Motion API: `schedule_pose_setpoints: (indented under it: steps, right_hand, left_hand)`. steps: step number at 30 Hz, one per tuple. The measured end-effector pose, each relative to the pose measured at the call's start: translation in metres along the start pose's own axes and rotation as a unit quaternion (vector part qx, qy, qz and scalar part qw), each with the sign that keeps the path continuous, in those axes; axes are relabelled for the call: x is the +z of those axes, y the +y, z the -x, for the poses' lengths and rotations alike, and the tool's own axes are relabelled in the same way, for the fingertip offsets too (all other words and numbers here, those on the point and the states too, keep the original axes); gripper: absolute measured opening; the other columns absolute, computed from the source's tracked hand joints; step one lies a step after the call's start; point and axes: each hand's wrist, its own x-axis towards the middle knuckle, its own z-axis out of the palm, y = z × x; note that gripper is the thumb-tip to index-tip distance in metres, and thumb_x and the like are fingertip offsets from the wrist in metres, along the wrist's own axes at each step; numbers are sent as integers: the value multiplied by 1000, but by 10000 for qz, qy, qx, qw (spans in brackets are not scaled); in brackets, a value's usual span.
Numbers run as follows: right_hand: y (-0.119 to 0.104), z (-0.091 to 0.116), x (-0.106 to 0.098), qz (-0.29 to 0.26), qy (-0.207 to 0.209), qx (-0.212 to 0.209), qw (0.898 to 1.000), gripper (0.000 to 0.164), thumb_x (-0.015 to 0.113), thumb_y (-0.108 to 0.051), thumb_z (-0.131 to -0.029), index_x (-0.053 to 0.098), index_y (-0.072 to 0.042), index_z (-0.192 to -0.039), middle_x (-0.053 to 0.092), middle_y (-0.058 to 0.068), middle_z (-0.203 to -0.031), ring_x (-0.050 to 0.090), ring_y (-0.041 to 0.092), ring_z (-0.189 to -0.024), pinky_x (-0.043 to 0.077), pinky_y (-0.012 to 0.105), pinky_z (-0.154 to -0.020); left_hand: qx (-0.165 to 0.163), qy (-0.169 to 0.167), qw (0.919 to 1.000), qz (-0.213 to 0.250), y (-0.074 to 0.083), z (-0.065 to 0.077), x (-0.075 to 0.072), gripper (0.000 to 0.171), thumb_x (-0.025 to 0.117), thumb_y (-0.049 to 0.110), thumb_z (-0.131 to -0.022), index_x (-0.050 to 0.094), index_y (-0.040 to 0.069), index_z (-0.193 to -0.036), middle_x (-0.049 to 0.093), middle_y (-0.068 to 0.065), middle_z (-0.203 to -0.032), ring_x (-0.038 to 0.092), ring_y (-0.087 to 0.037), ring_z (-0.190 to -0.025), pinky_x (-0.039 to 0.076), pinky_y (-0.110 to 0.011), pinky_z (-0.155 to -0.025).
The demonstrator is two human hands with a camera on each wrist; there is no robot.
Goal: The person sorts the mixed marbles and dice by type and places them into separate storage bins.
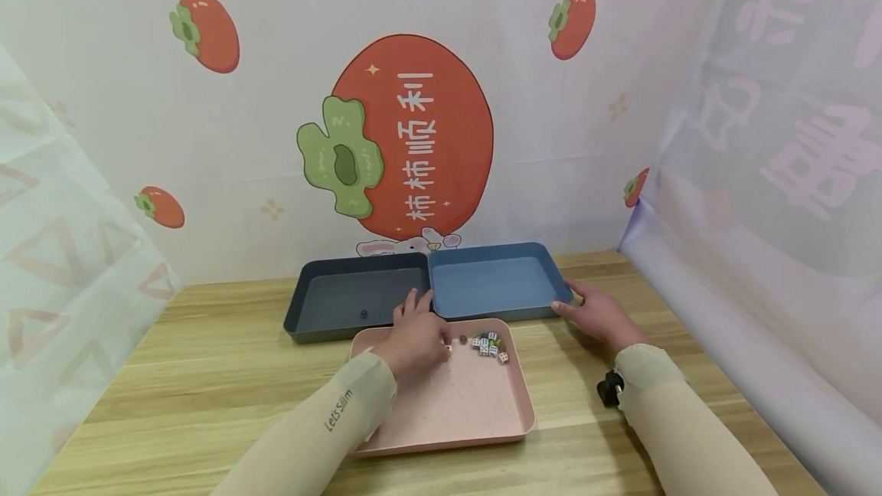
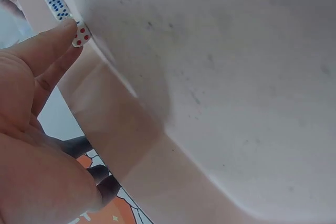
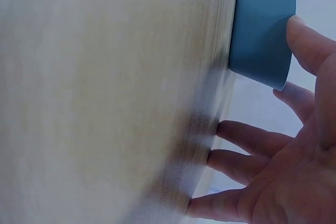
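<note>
My left hand (image 1: 416, 337) reaches over the far part of a pink tray (image 1: 448, 435). Between its thumb and index finger it pinches a white die with red dots (image 2: 81, 34); its other fingers spread past the tray's far rim. More white dice (image 1: 485, 347) lie clustered in the tray's far right corner, with small green pieces among them and a brown bead (image 1: 463, 340) beside them. My right hand (image 1: 603, 318) is at the near right corner of a blue tray (image 1: 499, 308). Its thumb touches the rim while the other fingers stretch out, spread apart, their tips near the tabletop.
A dark grey tray (image 1: 320, 331) stands left of the blue one, with one small dark piece (image 1: 364, 314) inside. All three trays sit on a wood-grain table (image 1: 207, 373). Behind hangs a white sheet printed with persimmons; more sheeting encloses both sides.
</note>
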Motion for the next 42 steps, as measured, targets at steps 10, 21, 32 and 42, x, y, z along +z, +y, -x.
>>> schedule_pose_setpoints:
  steps: [10, 21, 32, 42]
  right_hand:
    - [0, -1, 0, -22, -4, -60, 10000, 79, 55, -49, -100, 27, 0, -156, 48, 34, -139, 50, 50, -123, 38, 63, -98]
    - [5, -1, 2, 7, 21, -98, 9999, 80, 55, -51, -99, 27, -1, -156, 48, 34, -139, 50, 50, -122, 39, 64, -98]
    - [3, 0, 2, 27, -2, -86, 10000, 80, 55, -50, -100, 26, 0, -156, 49, 35, -138, 51, 50, -122, 39, 63, -97]
    - [3, 0, 1, 59, 4, -78, 10000, 80, 54, -51, -100, 27, -1, -156, 47, 35, -138, 50, 51, -122, 38, 64, -98]
  left_hand:
    - [-52, -21, 9999, -85, -3, 2, 4, 9, 82, 35, -82, 74, 33, -78, 22, -18, -161, -1, -43, -148, 7, -63, -112]
    - [154, 81, 9990, -405, -1, 1, 7, 5, 80, 29, -83, 76, 29, -80, 26, -18, -159, 3, -44, -147, 11, -62, -112]
    - [-20, -52, 9996, 293, 0, 0, 1, 8, 77, 27, -86, 81, 28, -93, 25, -17, -160, 2, -43, -147, 11, -64, -111]
    - [-208, -110, 9964, 819, 1, -3, -6, 8, 80, 30, -86, 81, 29, -93, 26, -17, -159, 6, -44, -146, 15, -65, -109]
